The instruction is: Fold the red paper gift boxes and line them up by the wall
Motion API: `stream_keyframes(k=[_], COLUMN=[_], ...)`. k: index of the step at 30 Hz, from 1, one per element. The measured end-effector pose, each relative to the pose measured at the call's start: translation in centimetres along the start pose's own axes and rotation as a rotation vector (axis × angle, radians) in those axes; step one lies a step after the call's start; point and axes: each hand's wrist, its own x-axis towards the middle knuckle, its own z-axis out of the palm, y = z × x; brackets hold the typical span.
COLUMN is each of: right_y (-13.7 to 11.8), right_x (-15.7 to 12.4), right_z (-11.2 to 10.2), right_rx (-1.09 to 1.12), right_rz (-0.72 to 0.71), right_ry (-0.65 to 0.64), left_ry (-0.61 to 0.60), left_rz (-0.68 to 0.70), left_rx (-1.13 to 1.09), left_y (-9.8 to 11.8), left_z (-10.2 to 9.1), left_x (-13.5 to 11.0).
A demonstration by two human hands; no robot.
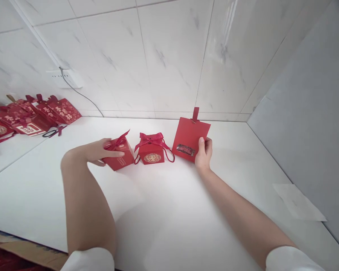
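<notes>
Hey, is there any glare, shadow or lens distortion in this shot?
Head view: pale glare streak on the wall tiles, upper right; head view: soft-edged, faint shadows on the white table; head view: tile joints slant at differing angles, suggesting wide-angle stretch; head view: fine print on the box in the left hand is unreadable.

2 bare arms extend forward, left wrist bent, right fingers curled.
</notes>
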Motion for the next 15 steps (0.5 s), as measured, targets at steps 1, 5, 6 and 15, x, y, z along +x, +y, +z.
stream_keyframes(k=[1,5,6,15], right_y=[0.1,0.0,-0.3,-11.2], right_x=[0.0,1.2,1.9,6.2], right_z=[0.0,-0.3,-0.5,-2.9], right_rx=[-0.016,-0.08,-0.081,0.14], right_rz=[-0.011,-0.099,-0.134,-0.553], right_ry=[0.009,0.11,0.151,0.309], left_ry=[-0.09,-0.162,-0.177,0.07], left_rz=[-0.025,0.083,0.122,0.555], left_rx=[-0.061,-0.252,-0.249,0.271], left_y=[0.6,3.7,4.4,9.6], left_z=[0.7,3.8,4.5,10.1], left_x=[0.6,3.2,3.6,2.5])
